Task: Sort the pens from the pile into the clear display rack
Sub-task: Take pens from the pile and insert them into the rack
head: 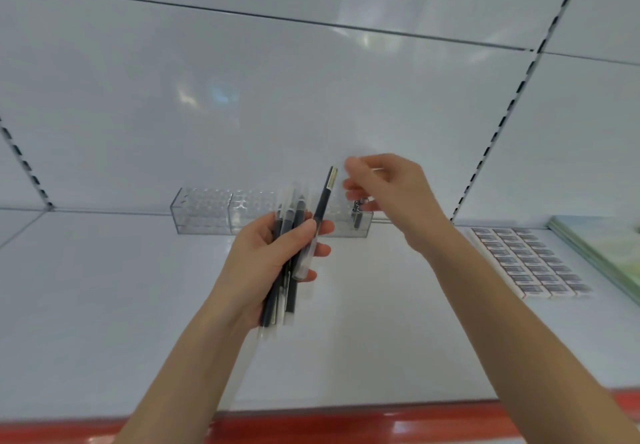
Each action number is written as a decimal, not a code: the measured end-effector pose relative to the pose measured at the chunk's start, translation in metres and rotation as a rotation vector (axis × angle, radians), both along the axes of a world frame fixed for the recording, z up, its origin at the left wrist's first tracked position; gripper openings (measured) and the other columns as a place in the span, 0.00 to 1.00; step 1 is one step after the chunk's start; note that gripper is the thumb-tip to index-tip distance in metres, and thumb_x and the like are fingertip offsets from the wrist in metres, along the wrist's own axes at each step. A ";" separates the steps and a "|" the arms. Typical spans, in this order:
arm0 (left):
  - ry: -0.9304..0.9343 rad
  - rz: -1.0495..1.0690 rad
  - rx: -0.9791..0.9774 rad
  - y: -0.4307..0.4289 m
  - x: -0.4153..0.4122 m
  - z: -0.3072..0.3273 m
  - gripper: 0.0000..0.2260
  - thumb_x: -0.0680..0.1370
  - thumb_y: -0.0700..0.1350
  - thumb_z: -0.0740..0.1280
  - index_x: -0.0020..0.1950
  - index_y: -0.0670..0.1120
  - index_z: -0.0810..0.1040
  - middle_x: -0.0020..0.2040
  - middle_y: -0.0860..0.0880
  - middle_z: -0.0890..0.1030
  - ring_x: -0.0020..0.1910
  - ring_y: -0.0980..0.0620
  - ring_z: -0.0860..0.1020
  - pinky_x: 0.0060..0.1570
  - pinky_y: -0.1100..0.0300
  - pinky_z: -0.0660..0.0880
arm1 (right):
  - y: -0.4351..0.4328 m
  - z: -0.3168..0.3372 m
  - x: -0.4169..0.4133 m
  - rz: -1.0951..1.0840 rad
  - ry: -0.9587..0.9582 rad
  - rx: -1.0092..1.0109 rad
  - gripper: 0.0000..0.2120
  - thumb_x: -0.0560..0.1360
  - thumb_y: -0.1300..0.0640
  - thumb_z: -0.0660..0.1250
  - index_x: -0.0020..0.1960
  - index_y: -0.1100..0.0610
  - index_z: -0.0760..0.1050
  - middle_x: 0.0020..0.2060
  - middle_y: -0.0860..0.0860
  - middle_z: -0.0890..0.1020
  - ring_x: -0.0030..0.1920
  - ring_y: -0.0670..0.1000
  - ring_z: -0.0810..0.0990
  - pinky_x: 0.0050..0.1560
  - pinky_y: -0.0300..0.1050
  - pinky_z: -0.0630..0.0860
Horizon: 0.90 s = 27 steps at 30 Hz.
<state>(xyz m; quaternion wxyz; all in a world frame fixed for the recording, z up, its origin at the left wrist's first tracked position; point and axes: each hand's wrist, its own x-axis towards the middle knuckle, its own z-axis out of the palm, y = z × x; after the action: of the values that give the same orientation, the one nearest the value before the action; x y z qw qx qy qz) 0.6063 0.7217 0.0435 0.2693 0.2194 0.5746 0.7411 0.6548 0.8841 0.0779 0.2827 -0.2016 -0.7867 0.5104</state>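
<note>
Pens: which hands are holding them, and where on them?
The left hand grips a bundle of pens around the middle. The right hand is over the rack, too blurred to tell if it holds anything.

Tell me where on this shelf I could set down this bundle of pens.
Bare shelf lies left of the left hand gripping the pens, from the clear rack forward to the red front edge, and between the two forearms. The right side is crowded: rows of small boxes, then green booklets.

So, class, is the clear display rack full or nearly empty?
Nearly empty. The clear display rack shows bare holes on its left; only a dark pen stands near its right end.
</note>
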 end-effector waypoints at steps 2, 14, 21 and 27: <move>0.004 -0.025 -0.001 0.001 0.003 0.001 0.08 0.75 0.42 0.65 0.53 0.41 0.77 0.43 0.49 0.85 0.34 0.57 0.82 0.25 0.65 0.75 | -0.006 0.001 -0.002 0.096 0.014 -0.112 0.12 0.73 0.55 0.68 0.54 0.60 0.74 0.34 0.50 0.83 0.32 0.45 0.82 0.35 0.37 0.78; -0.023 0.016 0.040 -0.007 -0.012 -0.001 0.05 0.75 0.40 0.65 0.49 0.39 0.75 0.37 0.42 0.83 0.23 0.56 0.72 0.21 0.67 0.69 | 0.007 -0.024 -0.004 0.166 0.240 0.895 0.15 0.73 0.54 0.64 0.56 0.58 0.78 0.53 0.50 0.80 0.57 0.47 0.73 0.60 0.40 0.68; -0.137 0.074 0.056 -0.005 -0.017 0.003 0.07 0.76 0.44 0.64 0.46 0.40 0.74 0.34 0.45 0.83 0.21 0.58 0.70 0.19 0.68 0.67 | 0.003 -0.024 -0.014 0.179 0.205 0.755 0.06 0.73 0.58 0.67 0.45 0.60 0.78 0.41 0.55 0.81 0.42 0.41 0.77 0.43 0.32 0.71; -0.191 0.135 -0.002 -0.005 -0.022 -0.005 0.04 0.76 0.41 0.65 0.46 0.40 0.74 0.35 0.46 0.76 0.22 0.56 0.72 0.20 0.67 0.68 | 0.031 0.021 -0.038 0.036 0.193 0.208 0.12 0.74 0.60 0.65 0.49 0.47 0.66 0.37 0.49 0.77 0.42 0.51 0.84 0.48 0.53 0.80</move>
<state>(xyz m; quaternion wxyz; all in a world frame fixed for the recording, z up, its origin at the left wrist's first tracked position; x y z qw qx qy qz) 0.5844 0.7164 0.0386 0.2727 0.1083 0.5604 0.7745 0.6172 0.9148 0.0990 0.3671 -0.1070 -0.8080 0.4483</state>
